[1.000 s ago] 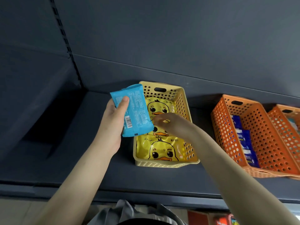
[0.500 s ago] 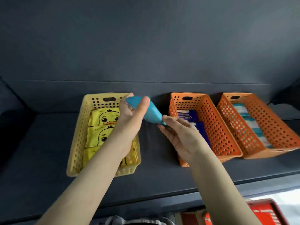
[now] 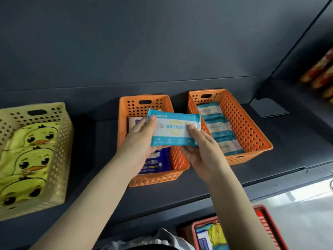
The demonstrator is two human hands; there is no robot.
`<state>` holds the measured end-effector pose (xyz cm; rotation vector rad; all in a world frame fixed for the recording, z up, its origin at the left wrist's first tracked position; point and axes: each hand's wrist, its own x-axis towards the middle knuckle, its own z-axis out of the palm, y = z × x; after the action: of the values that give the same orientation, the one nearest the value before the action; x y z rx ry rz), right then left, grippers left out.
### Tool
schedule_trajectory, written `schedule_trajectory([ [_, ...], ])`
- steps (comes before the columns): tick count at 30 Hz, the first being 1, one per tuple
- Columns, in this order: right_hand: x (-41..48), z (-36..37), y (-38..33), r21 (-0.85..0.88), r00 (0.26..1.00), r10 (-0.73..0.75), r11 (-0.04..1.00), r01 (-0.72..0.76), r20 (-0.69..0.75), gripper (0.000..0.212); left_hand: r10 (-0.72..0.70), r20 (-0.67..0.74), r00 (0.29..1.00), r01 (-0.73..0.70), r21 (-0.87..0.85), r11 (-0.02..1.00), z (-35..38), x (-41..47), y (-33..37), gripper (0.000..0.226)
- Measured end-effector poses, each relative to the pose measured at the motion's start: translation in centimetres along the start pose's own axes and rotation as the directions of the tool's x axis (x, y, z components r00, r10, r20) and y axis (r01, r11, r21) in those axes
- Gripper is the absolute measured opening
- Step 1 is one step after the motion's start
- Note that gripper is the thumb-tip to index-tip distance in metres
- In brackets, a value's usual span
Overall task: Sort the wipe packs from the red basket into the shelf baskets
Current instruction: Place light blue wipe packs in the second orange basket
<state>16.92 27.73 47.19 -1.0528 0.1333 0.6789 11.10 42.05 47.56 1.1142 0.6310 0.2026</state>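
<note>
Left hand (image 3: 142, 135) and right hand (image 3: 202, 150) pinch the teal pack (image 3: 173, 129) over the middle basket (image 3: 124, 114); lay it flat on the matching packs (image 3: 215, 126) just right of there.

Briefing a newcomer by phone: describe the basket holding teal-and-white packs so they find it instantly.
Look along the dark shelf towards its right end: the rightmost orange basket. Its orange neighbour holds dark blue packs; only this one holds teal-and-white packs.
</note>
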Motion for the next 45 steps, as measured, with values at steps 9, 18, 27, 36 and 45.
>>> schedule_trajectory([
  [9,2.5,-6.8,-5.6,-0.122,0.982,-0.125,0.987,0.108,-0.138,0.011,0.017,0.065,0.998,-0.026,0.145,0.989,5.9,2.7,-2.3,0.033],
  [18,9.1,-13.2,-12.2,-0.620,0.878,-0.401,0.767,0.165,-0.262,0.017,-0.132,0.121,0.984,0.129,0.036,0.991,11.2,7.3,-3.8,0.055],
  [27,13.0,-13.7,-9.8,-0.844,0.976,-0.151,0.534,-0.055,-0.159,0.031,-0.246,0.117,0.962,0.219,0.205,0.954,11.9,9.1,-6.4,0.053],
  [36,14.1,-14.2,-9.4,-0.981,0.953,-0.290,0.189,-0.030,-0.085,0.057,-0.212,0.138,0.967,0.168,0.276,0.946,11.8,9.2,-6.6,0.058],
  [45,14.0,-14.6,-8.0,-0.979,0.933,-0.299,-0.090,0.181,0.200,0.046,-0.207,0.131,0.970,0.155,0.330,0.931,11.8,9.1,-6.5,0.056],
])
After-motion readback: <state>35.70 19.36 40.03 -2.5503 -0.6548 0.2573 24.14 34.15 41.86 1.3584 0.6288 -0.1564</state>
